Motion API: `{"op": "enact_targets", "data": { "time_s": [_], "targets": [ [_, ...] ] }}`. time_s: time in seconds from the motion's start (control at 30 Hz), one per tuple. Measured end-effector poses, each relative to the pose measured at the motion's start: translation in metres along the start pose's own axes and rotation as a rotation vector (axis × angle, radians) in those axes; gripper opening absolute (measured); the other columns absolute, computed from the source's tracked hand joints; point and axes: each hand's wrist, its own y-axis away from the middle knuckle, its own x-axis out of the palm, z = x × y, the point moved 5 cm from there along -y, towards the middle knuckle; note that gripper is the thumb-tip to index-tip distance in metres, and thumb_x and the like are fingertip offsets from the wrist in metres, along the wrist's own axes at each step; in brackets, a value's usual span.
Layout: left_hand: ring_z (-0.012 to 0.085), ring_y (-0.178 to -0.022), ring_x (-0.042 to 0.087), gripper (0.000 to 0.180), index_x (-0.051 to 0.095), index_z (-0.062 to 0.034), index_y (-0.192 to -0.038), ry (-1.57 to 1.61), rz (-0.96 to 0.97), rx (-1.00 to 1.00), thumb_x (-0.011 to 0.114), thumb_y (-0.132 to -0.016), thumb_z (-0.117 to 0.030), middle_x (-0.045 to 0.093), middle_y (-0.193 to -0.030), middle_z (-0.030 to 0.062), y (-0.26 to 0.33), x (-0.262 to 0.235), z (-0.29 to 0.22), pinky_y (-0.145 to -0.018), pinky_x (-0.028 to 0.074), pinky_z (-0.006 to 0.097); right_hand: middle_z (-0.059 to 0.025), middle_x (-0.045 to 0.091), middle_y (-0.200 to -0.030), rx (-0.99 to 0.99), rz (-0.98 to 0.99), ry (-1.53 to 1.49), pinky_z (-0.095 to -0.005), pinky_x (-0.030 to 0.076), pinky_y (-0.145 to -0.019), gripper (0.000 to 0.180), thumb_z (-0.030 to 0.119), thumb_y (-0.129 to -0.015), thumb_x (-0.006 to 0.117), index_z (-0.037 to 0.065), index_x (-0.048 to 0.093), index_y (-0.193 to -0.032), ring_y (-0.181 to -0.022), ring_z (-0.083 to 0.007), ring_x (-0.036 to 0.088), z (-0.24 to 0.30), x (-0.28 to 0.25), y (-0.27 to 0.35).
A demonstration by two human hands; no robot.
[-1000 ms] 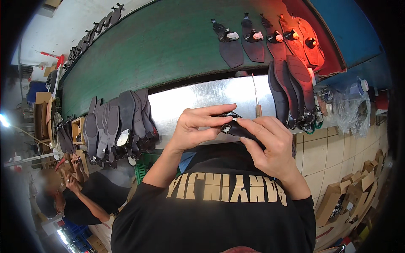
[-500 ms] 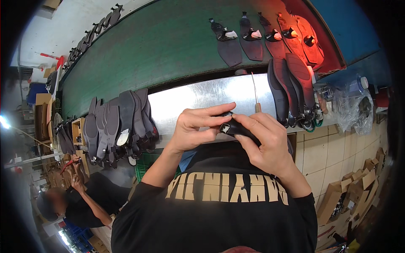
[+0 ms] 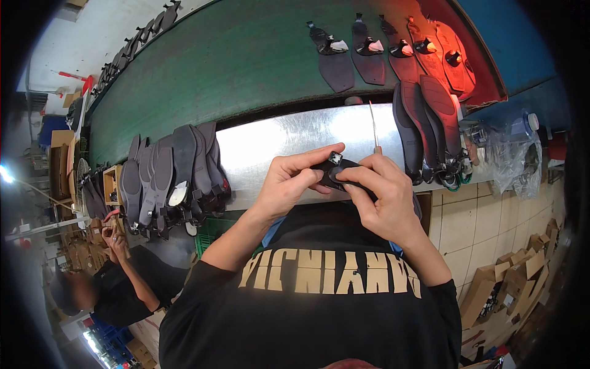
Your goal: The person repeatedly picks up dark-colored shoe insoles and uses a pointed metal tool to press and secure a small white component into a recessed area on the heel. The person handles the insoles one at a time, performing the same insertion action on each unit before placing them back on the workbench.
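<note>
In front of my chest, both hands hold a black sandal (image 3: 349, 165), most of it hidden by my fingers. A small shiny silver-white patch (image 3: 335, 158) shows at its upper end. My left hand (image 3: 287, 178) grips the left end, forefinger stretched along the top and thumb below. My right hand (image 3: 386, 192) pinches the sandal from the right, fingertips pressed on its dark surface beside the left thumb. Just beyond my right fingers, a thin pointed tool with a brown handle (image 3: 377, 149) lies on the metal bench (image 3: 276, 138).
Dark sandals (image 3: 147, 178) are bunched at the bench's left end, with more soles (image 3: 424, 129) at its right. Behind runs a green surface (image 3: 215, 67) bearing a row of sandals (image 3: 369, 58), some under red light. A co-worker (image 3: 135, 277) sits at the left; cardboard boxes (image 3: 510, 283) stand right.
The sandal has been turned in my hands, so the silver-white patch now faces up near my left forefinger. My right fingers have shifted on it. The co-worker's hands have lowered.
</note>
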Motion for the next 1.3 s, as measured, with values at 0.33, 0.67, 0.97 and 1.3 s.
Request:
{"op": "enact_targets", "data": {
  "time_s": [0.33, 0.67, 0.97, 1.3],
  "targets": [
    [0.0170, -0.097, 0.066, 0.044, 0.063, -0.0020, -0.120, -0.054, -0.025, 0.011, 0.052, -0.079, 0.010, 0.060, -0.124, 0.0186, 0.002, 0.002, 0.001, -0.072, 0.060, 0.025, -0.0064, 0.054, -0.081, -0.050, 0.086, 0.024, -0.0371, 0.046, -0.065, 0.019, 0.006, -0.073, 0.070, 0.010, 0.068, -0.091, -0.075, -0.0251, 0.059, -0.002, 0.002, -0.001],
    [0.0116, -0.093, 0.064, 0.044, 0.064, 0.0001, -0.118, -0.138, -0.065, 0.051, 0.050, -0.078, 0.010, 0.065, -0.118, 0.0126, -0.004, 0.002, 0.004, -0.068, 0.057, 0.020, -0.0048, 0.051, -0.081, -0.003, 0.097, -0.012, -0.0363, 0.044, -0.064, 0.024, 0.011, -0.067, 0.077, 0.010, 0.063, -0.086, -0.074, -0.0238, 0.058, -0.009, 0.009, -0.001],
    [0.0114, -0.090, 0.065, 0.044, 0.064, 0.0010, -0.117, -0.108, -0.089, 0.034, 0.050, -0.077, 0.010, 0.066, -0.116, 0.0134, -0.007, 0.001, 0.005, -0.065, 0.057, 0.020, -0.0048, 0.051, -0.080, -0.016, 0.014, 0.011, -0.0357, 0.044, -0.060, 0.020, 0.009, -0.067, 0.075, 0.011, 0.063, -0.083, -0.070, -0.0233, 0.058, -0.013, 0.012, 0.001],
    [0.0149, -0.087, 0.068, 0.047, 0.058, 0.0053, -0.123, 0.197, 0.062, -0.270, 0.049, -0.077, 0.007, 0.062, -0.120, 0.0190, -0.013, -0.005, 0.000, -0.059, 0.058, 0.021, -0.0082, 0.056, -0.084, -0.145, -0.073, -0.068, -0.0341, 0.046, -0.060, 0.025, 0.006, -0.068, 0.075, 0.010, 0.068, -0.092, -0.069, -0.0257, 0.059, -0.007, 0.010, 0.009]
  ]
}}
